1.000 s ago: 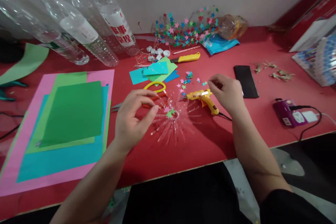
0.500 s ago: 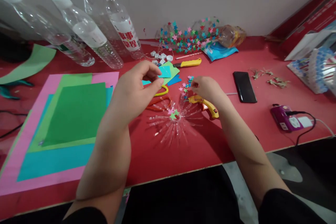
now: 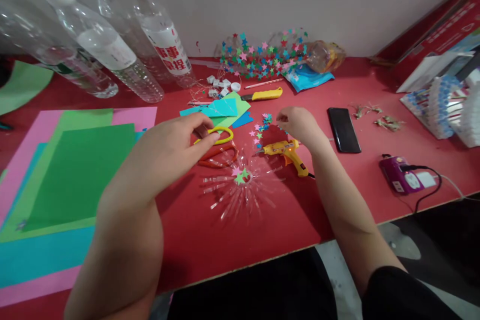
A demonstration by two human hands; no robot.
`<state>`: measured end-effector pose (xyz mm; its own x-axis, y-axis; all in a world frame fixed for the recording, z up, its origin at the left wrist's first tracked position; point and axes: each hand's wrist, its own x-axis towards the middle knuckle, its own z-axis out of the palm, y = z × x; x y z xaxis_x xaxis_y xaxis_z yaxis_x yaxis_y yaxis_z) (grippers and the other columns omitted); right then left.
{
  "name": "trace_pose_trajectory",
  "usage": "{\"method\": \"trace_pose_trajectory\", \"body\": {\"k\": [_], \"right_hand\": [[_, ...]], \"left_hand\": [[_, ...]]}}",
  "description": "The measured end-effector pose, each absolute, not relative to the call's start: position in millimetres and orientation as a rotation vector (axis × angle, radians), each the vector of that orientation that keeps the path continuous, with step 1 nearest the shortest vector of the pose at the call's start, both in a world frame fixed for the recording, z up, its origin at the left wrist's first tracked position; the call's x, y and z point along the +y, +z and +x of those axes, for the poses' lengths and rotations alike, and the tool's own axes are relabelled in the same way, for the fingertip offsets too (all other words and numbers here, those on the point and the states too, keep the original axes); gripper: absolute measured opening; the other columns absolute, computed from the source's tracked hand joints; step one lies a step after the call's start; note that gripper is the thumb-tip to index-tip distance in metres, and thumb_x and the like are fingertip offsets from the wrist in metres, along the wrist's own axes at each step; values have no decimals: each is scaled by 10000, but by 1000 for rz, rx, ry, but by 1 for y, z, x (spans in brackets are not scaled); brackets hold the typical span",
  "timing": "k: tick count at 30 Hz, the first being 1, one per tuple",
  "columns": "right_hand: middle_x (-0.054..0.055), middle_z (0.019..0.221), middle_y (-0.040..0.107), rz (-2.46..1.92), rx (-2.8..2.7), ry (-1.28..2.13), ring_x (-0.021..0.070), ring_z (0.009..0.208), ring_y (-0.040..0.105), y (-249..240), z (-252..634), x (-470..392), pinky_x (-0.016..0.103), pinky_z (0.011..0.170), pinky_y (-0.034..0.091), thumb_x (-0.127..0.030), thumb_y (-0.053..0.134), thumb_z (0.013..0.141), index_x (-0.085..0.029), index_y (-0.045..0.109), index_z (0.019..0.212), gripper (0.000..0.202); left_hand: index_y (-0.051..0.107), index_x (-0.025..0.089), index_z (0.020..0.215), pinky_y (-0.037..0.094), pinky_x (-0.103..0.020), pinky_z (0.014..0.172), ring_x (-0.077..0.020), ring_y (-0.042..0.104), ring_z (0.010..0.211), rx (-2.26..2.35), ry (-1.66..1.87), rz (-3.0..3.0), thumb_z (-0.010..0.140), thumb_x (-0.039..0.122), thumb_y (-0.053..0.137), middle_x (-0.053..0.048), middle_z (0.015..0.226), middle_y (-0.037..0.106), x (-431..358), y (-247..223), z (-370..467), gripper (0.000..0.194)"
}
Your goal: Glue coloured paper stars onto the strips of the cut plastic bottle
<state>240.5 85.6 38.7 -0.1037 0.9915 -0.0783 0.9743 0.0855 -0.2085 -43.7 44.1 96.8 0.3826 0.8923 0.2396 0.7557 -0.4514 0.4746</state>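
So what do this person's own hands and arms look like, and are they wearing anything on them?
Both the left hand and the right hand are bare: no glove, watch or bracelet shows. A plain black sleeve covers the upper right arm and ends near the elbow. The left sleeve, if any, is out of view.

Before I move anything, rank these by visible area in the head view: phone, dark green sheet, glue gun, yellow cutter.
Largest to smallest:
1. Dark green sheet, though the left forearm may cover part.
2. Phone and glue gun: too close to rank.
3. Yellow cutter
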Motion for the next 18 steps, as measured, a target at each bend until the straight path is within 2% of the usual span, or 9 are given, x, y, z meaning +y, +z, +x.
{"method": "trace_pose_trajectory", "body": {"k": [3,10,18], "right_hand": [[85,914,698,-1921,-2386,323,184,819,589,31,235,86,285,690,380,-138,515,812,-174,707,882,207],[158,1021,664,-1770,-2567,214,232,966,566,16,228,88,325,820,395,-142,500,845,-112,682,994,236],[150,939,667,-1926,-2525,145,219,868,566,19,240,92,316,698,358,-115,444,860,-115,696,909,257]], "left_hand": [[664,256,850,335,-271,483,-165,588,540,1468,632,2365,841,415,625,2,711,700,45,95,-42,164],[653,267,887,377,-293,520,-195,637,609,1426,603,2379,851,423,613,-5,770,724,46,90,-38,165],[648,264,880,357,-286,523,-182,613,600,1359,653,2398,859,422,611,-6,762,717,45,89,-40,163]]}}
